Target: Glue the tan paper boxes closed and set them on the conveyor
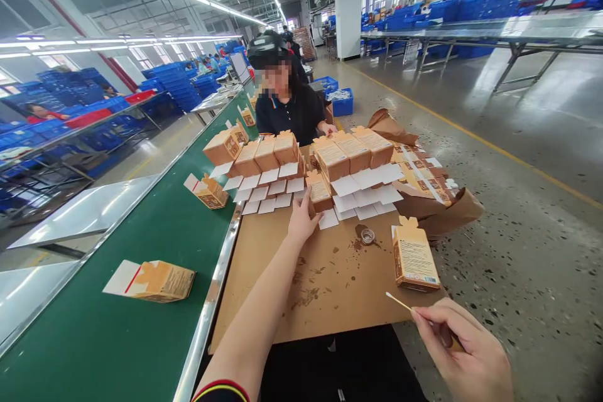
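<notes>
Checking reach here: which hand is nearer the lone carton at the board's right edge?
Right. The right hand, pinching a cotton swab, is just below the carton; the left hand is farther off, touching another carton.

The person's two hands [301, 220], one swab [398, 301], one cup [367, 236] (cartons [332, 160] past counting).

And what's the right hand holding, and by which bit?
The right hand pinches a cotton swab by its stick, away from the white tip.

Right hand [464, 352] pinches a cotton swab [399, 303], left hand [301, 220] touches a tan carton [319, 193]
</notes>
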The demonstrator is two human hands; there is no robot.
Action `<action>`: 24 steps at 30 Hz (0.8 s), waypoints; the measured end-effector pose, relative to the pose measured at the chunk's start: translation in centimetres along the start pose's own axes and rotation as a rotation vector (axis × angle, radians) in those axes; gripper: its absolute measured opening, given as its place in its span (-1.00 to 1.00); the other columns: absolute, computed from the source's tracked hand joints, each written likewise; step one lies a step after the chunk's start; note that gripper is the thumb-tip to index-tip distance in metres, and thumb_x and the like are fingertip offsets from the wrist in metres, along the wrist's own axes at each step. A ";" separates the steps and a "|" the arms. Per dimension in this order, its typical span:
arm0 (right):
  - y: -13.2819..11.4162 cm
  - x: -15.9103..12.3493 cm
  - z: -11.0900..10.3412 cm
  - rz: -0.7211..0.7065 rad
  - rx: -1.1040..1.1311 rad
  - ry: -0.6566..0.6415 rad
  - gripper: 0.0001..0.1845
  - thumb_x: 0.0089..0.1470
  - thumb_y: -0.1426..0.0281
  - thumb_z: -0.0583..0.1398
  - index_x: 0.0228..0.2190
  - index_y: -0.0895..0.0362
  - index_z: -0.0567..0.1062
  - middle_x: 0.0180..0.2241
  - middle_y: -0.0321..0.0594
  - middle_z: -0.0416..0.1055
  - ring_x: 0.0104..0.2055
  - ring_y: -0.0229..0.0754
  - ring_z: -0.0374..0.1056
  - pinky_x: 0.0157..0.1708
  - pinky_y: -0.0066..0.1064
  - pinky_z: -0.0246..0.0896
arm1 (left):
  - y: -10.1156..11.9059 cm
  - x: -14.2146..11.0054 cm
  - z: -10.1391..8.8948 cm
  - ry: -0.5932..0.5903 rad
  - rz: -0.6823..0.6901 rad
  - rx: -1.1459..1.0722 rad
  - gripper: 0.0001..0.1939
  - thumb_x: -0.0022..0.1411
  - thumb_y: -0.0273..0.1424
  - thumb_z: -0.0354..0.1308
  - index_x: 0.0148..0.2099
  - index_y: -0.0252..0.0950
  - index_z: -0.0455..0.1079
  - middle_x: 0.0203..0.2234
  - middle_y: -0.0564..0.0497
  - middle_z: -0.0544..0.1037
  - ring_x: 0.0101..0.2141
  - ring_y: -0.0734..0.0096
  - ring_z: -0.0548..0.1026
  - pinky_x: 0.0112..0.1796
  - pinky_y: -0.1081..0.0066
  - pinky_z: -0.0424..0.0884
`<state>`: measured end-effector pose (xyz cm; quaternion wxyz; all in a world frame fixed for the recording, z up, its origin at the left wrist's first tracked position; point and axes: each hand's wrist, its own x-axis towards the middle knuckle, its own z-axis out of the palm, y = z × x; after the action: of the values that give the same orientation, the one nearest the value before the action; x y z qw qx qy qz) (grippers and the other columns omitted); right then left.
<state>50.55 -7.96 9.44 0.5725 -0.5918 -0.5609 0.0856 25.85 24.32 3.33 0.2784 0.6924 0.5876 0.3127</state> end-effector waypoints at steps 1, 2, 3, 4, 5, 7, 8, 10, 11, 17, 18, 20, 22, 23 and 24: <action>-0.1 -0.1 -0.2 -0.006 -0.004 0.005 -0.71 0.43 0.24 0.44 -0.40 -0.11 0.72 -0.57 -0.36 0.49 -0.66 -0.15 0.37 -0.69 -0.32 0.37 | 0.1 0.5 0.2 -0.030 0.021 0.060 -0.10 0.44 -0.31 0.55 0.72 0.05 0.44 0.22 -0.20 0.51 -0.04 0.06 0.71 0.12 0.01 0.71; -0.2 -0.1 -0.4 -0.010 -0.009 0.011 -0.72 0.43 0.25 0.44 -0.39 -0.11 0.72 -0.57 -0.37 0.48 -0.65 -0.16 0.37 -0.69 -0.34 0.36 | 0.1 0.8 0.3 -0.044 0.041 0.092 -0.17 0.48 -0.31 0.50 0.71 0.05 0.47 0.21 -0.20 0.50 0.01 0.02 0.71 0.13 0.01 0.72; -0.2 -0.1 -0.6 -0.015 -0.011 0.014 -0.73 0.44 0.26 0.44 -0.38 -0.11 0.72 -0.56 -0.37 0.48 -0.65 -0.17 0.36 -0.69 -0.34 0.34 | 0.1 0.6 0.1 -0.046 0.059 0.101 -0.23 0.53 -0.31 0.45 0.69 0.04 0.49 0.19 -0.20 0.50 0.04 0.00 0.71 0.15 0.01 0.72; -0.2 -0.1 -0.8 -0.019 -0.014 0.017 -0.74 0.44 0.27 0.44 -0.38 -0.11 0.71 -0.56 -0.37 0.48 -0.64 -0.17 0.36 -0.69 -0.33 0.33 | -0.1 0.1 -0.2 -0.043 0.074 0.100 -0.28 0.56 -0.31 0.40 0.68 0.03 0.52 0.16 -0.19 0.50 0.05 -0.01 0.71 0.17 0.00 0.72; -0.2 -0.1 -1.0 -0.022 -0.016 0.017 -0.74 0.44 0.27 0.44 -0.37 -0.11 0.71 -0.56 -0.37 0.48 -0.64 -0.16 0.36 -0.69 -0.32 0.33 | -0.4 -0.8 -0.7 -0.045 0.088 0.104 -0.33 0.59 -0.30 0.36 0.66 0.02 0.54 0.13 -0.17 0.50 0.05 -0.01 0.70 0.19 -0.01 0.72; -0.1 0.0 -1.3 -0.023 -0.024 0.012 -0.75 0.45 0.28 0.43 -0.35 -0.11 0.72 -0.54 -0.35 0.49 -0.63 -0.14 0.38 -0.68 -0.30 0.33 | -1.4 -3.9 -2.1 -0.055 0.134 0.118 -0.38 0.61 -0.29 0.31 0.63 0.03 0.58 0.09 -0.14 0.50 0.04 0.00 0.70 0.23 -0.03 0.72; 0.0 0.1 -1.4 -0.030 -0.027 0.008 -0.76 0.46 0.29 0.42 -0.34 -0.11 0.72 -0.54 -0.34 0.50 -0.62 -0.14 0.38 -0.68 -0.29 0.33 | -2.2 -6.0 -2.9 -0.063 0.166 0.128 -0.39 0.62 -0.28 0.29 0.62 0.04 0.60 0.08 -0.14 0.50 0.05 0.00 0.69 0.24 -0.05 0.72; 0.4 0.5 -1.5 -0.066 -0.035 -0.008 -0.77 0.47 0.34 0.41 -0.32 -0.11 0.70 -0.52 -0.36 0.50 -0.61 -0.16 0.38 -0.66 -0.31 0.32 | -4.2 -11.1 -4.6 -0.073 0.225 0.137 -0.39 0.63 -0.27 0.24 0.62 0.06 0.60 0.10 -0.16 0.51 0.10 -0.04 0.68 0.27 -0.12 0.72; 0.7 0.9 -1.4 -0.095 -0.043 -0.016 -0.77 0.48 0.37 0.40 -0.31 -0.10 0.69 -0.52 -0.38 0.49 -0.60 -0.18 0.38 -0.64 -0.33 0.30 | -5.2 -13.6 -5.4 -0.073 0.233 0.125 -0.36 0.63 -0.28 0.22 0.64 0.06 0.57 0.14 -0.19 0.52 0.14 -0.06 0.67 0.31 -0.16 0.69; 3.7 8.2 0.6 -0.180 -0.397 -0.247 -0.66 0.50 0.42 0.29 -0.39 -0.01 0.63 -0.48 -0.34 0.50 -0.45 -0.22 0.45 -0.38 -0.38 0.30 | -6.9 -19.4 -8.1 0.129 -0.154 -0.220 -0.19 0.56 -0.09 0.25 0.75 -0.04 0.37 0.35 -0.27 0.55 0.36 -0.18 0.62 0.45 -0.28 0.56; 4.1 9.8 1.3 -0.125 -0.497 -0.341 -0.65 0.45 0.44 0.28 -0.44 0.00 0.59 -0.47 -0.32 0.51 -0.43 -0.20 0.45 -0.37 -0.37 0.25 | -6.2 -18.6 -7.8 0.109 -0.247 -0.239 -0.24 0.56 -0.01 0.26 0.68 -0.06 0.46 0.33 -0.27 0.58 0.39 -0.21 0.61 0.48 -0.30 0.51; 4.6 12.7 2.9 -0.019 -0.673 -0.544 -0.68 0.42 0.47 0.27 -0.42 0.02 0.62 -0.39 -0.26 0.60 -0.35 -0.17 0.51 -0.34 -0.36 0.19 | -4.7 -16.9 -6.9 -0.003 -0.358 -0.205 -0.35 0.49 0.10 0.34 0.45 -0.09 0.66 0.25 -0.28 0.64 0.47 -0.33 0.54 0.56 -0.37 0.38; 4.7 14.4 4.4 0.029 -0.784 -0.686 -0.69 0.45 0.48 0.25 -0.35 0.04 0.68 -0.28 -0.20 0.68 -0.26 -0.14 0.56 -0.31 -0.36 0.16 | -3.2 -16.1 -5.8 -0.101 -0.360 -0.204 -0.45 0.42 0.11 0.42 0.27 -0.07 0.74 0.22 -0.29 0.69 0.51 -0.42 0.48 0.59 -0.44 0.31; 4.7 14.9 5.0 0.033 -0.812 -0.727 -0.69 0.47 0.48 0.25 -0.33 0.04 0.70 -0.25 -0.18 0.70 -0.23 -0.13 0.57 -0.30 -0.35 0.14 | -2.7 -16.2 -5.3 -0.109 -0.345 -0.255 -0.47 0.41 0.11 0.44 0.24 -0.06 0.75 0.24 -0.29 0.71 0.52 -0.43 0.48 0.59 -0.43 0.32; 4.7 15.1 5.6 0.029 -0.824 -0.753 -0.69 0.48 0.48 0.26 -0.32 0.05 0.71 -0.24 -0.16 0.70 -0.22 -0.12 0.57 -0.30 -0.34 0.12 | -2.3 -16.7 -4.9 -0.089 -0.335 -0.346 -0.46 0.42 0.12 0.46 0.26 -0.05 0.74 0.29 -0.27 0.72 0.52 -0.40 0.49 0.57 -0.38 0.37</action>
<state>54.40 8.16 12.17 0.0527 -0.7028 -0.7057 0.0726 18.75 8.30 3.04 0.4664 0.5404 0.6191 0.3275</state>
